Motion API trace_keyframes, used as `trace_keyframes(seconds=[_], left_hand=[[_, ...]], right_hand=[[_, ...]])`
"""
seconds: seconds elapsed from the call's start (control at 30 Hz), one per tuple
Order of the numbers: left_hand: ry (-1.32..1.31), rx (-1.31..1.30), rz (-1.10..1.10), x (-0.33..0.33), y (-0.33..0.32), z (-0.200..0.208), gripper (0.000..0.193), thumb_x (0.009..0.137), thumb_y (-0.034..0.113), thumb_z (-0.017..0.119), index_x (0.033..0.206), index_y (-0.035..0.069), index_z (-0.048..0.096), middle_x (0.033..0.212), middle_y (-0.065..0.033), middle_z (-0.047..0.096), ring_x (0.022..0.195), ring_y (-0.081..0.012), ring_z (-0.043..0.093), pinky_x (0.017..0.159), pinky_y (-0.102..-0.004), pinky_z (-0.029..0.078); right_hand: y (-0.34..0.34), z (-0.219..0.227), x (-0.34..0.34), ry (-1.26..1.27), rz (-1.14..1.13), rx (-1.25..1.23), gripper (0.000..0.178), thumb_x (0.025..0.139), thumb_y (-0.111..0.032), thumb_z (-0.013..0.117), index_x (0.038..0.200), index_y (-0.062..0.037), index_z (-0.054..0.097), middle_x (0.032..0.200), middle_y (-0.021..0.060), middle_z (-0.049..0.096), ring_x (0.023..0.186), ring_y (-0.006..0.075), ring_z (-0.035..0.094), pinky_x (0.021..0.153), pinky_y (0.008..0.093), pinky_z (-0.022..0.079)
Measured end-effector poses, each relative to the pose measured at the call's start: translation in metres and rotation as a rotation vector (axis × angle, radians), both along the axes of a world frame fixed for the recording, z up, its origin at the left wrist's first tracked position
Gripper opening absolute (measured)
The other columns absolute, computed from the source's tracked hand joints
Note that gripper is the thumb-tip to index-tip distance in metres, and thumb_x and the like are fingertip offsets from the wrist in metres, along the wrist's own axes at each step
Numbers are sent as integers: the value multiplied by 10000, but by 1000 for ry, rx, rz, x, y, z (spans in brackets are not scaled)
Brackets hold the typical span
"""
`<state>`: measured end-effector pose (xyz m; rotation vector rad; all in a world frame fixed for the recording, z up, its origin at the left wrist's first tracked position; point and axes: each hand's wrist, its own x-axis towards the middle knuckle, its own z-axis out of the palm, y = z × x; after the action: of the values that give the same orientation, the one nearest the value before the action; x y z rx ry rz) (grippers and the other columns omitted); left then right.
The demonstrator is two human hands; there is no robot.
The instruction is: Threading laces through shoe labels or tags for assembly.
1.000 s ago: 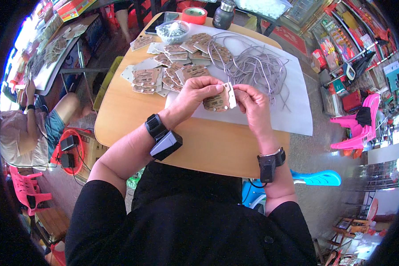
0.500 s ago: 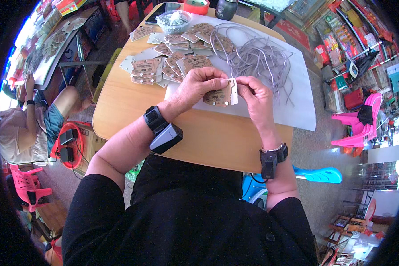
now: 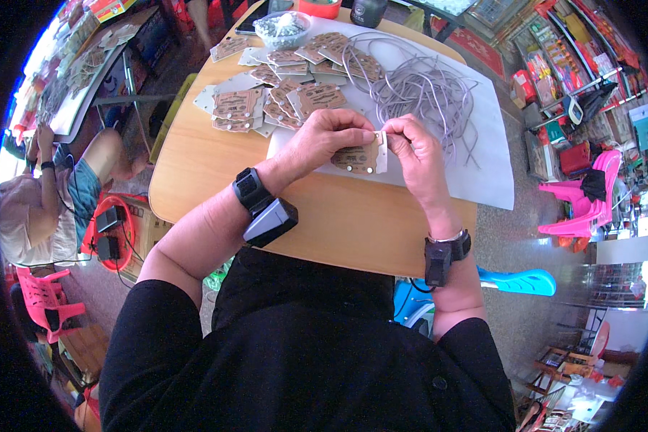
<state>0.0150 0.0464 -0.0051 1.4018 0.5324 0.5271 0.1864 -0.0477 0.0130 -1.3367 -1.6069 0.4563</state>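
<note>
Our left hand (image 3: 329,137) pinches a brown-and-white card (image 3: 356,160) over the white sheet (image 3: 486,176); our right hand (image 3: 417,150) bunches its fingertips at the card's edge, their grip unclear. This seems close edge-work, next calling for steadiness.

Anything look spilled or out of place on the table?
Nothing looks spilled. The grey cord is the untidy part: it lies in a loose tangle on the white sheet, one loop seemingly over the heaped cards.

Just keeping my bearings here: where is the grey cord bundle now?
In the head view, the grey cord bundle lies on the white sheet, right of the brown card pile and just beyond the right hand.
</note>
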Motion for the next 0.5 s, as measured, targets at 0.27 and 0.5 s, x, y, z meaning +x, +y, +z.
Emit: trace_keyframes(seconds=[0.27,0.5], left_hand=[[8,50,6,-1,-2,-1,200,873,206,639,969,33,663,810,24,626,737,-48,566,669,-221,472],[-32,-51,-35,1,4,-5,194,877,185,623,989,28,652,854,14,639,767,-59,581,716,-221,478]], right_hand=[[-3,2,2,389,99,-322,76,898,-65,546,923,-30,608,835,-15,612,745,51,525,679,208,431],[2,-5,3,632,170,-317,80,900,-93,545,947,-54,596,797,-34,588,715,38,505,643,196,414]])
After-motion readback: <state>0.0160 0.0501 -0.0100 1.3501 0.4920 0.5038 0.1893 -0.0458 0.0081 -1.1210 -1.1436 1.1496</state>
